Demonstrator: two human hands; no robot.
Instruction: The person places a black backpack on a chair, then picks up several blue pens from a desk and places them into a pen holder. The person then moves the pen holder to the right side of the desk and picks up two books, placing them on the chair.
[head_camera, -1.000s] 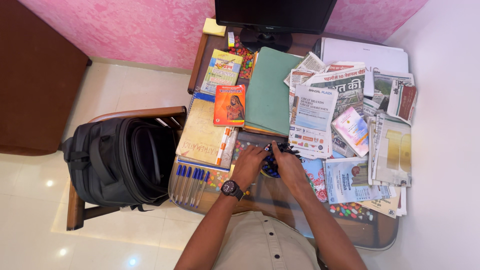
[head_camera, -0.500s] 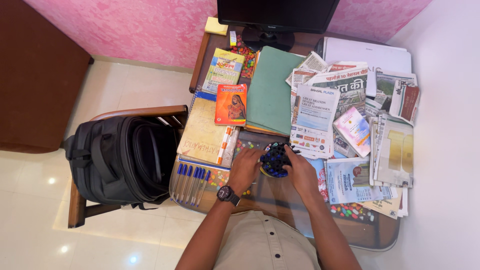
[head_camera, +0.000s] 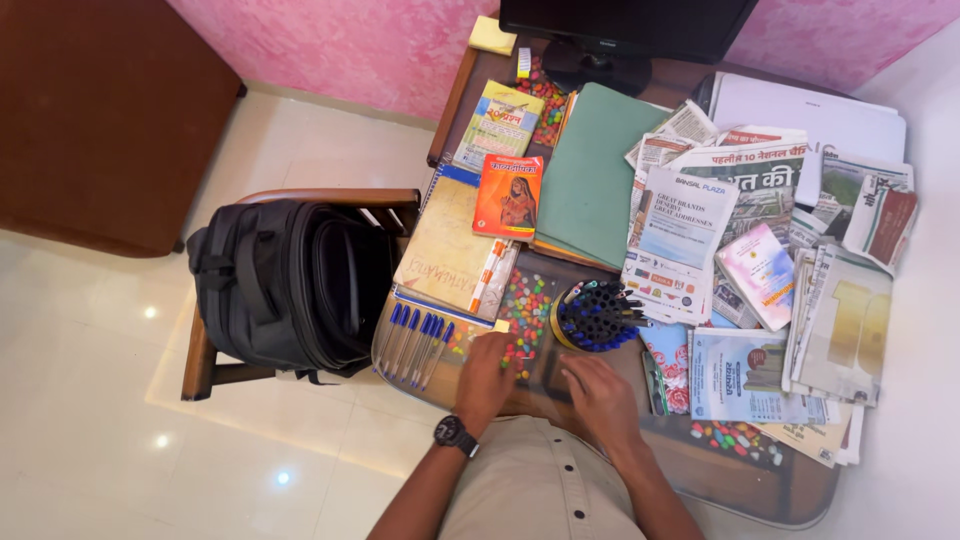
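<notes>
A round pen holder (head_camera: 597, 316) full of blue and black pens stands on the glass-topped desk (head_camera: 545, 385). My left hand (head_camera: 486, 375) rests flat on the glass near the desk's front edge, a dark watch on its wrist. My right hand (head_camera: 600, 396) lies just below the pen holder, fingers apart, holding nothing. A row of blue-capped pens (head_camera: 414, 343) lies left of my left hand, below a worn spiral notebook (head_camera: 447, 249).
A black backpack (head_camera: 290, 282) sits on a wooden chair at the left. An orange booklet (head_camera: 509, 196), a green folder (head_camera: 594, 174), a monitor base (head_camera: 600, 66) and several newspapers and leaflets (head_camera: 760, 260) cover the desk's back and right side.
Both hands have let go of the pen holder and drawn back toward the desk's front edge. The holder now stands alone. The view has shifted, so everything sits further right.
</notes>
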